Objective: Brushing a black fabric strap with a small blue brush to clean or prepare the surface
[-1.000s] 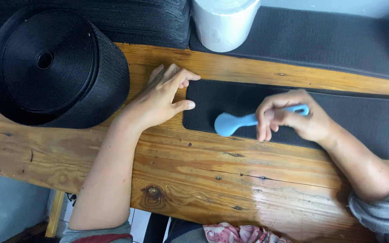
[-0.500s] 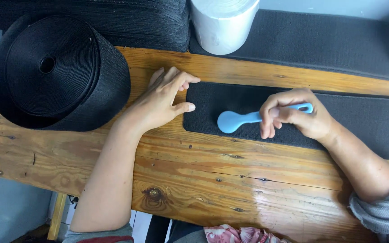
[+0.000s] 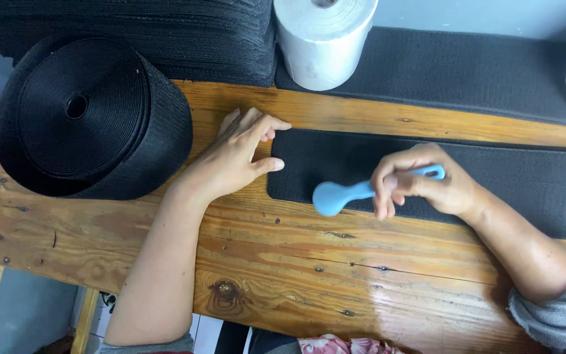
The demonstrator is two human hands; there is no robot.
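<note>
Seen from above, the left hand (image 3: 240,157) lies flat with fingers spread on a wooden table (image 3: 283,262), its fingertips touching the end of a black fabric strip (image 3: 525,183). The right hand (image 3: 420,187) is closed around the handle of a light blue tool (image 3: 339,195) whose rounded head rests on the strip. A large roll of black webbing (image 3: 86,118) stands just beside the left hand, and a white roll (image 3: 322,39) stands farther back.

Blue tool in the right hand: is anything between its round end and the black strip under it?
Nothing visible. The blue tool, in the right hand, has its round end over the black strip. The left hand rests beside the strip's end.
</note>
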